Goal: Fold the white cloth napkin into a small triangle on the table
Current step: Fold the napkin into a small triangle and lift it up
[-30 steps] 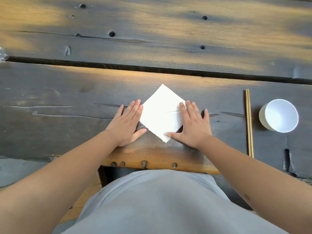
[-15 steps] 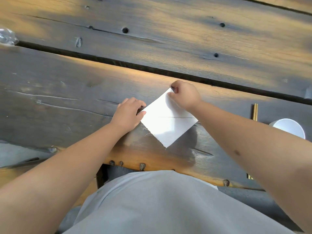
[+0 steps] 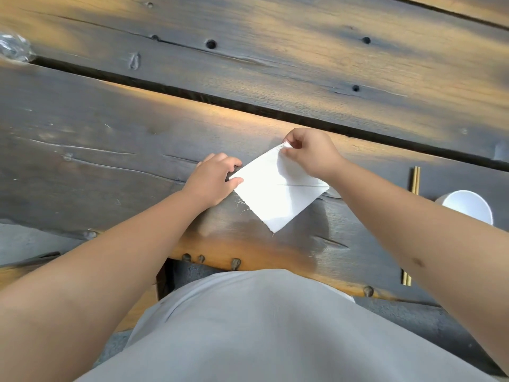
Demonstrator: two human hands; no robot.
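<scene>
Napkin folded to a diamond on the dark plank table [image 3: 110,150].
The white cloth napkin [image 3: 275,194] lies flat near the table's front edge; right hand [image 3: 312,154] pinches its far corner, left hand [image 3: 213,181] seemingly pinches the left corner, thumb on top.

Napkin [image 3: 278,193]: plain white, no print, pale frayed threads on the near-left edge. Table [image 3: 110,150]: dark grey weathered planks, orange-brown streaks, black knot holes, black gap between boards. Cup [image 3: 468,206]: white. Chopsticks [image 3: 416,179]: light tan. Shirt [image 3: 261,326]: plain light grey.
</scene>
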